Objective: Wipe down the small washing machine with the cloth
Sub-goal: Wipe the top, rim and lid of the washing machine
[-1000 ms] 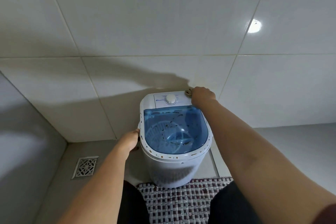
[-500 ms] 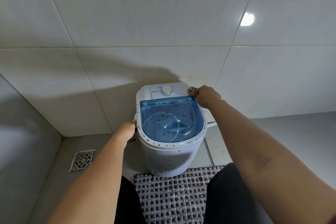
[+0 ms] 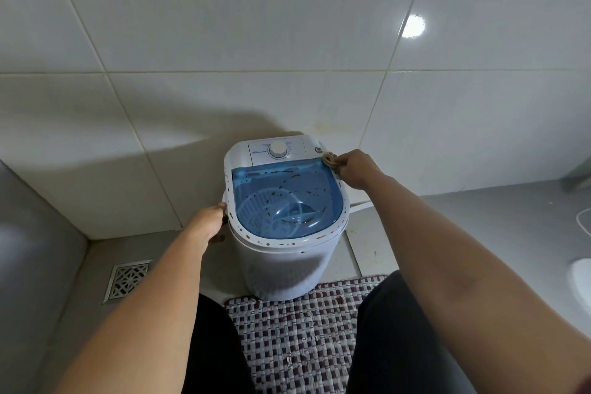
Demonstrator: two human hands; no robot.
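The small white washing machine stands on the floor against the tiled wall, with a clear blue lid and a round white dial on its back panel. Brown specks dot its white rim. My right hand presses a bunched beige cloth onto the rim at the right rear corner. On the left side my left hand grips the machine's rim and steadies it.
A metal floor drain lies at the left. A checked woven mat sits in front of the machine between my knees. A white hose or cord runs behind the machine on the right. A white object shows at the right edge.
My right hand has slid the cloth from the back panel's right end onto the right rim beside the lid. The left hand keeps its hold. The camera shifted slightly.
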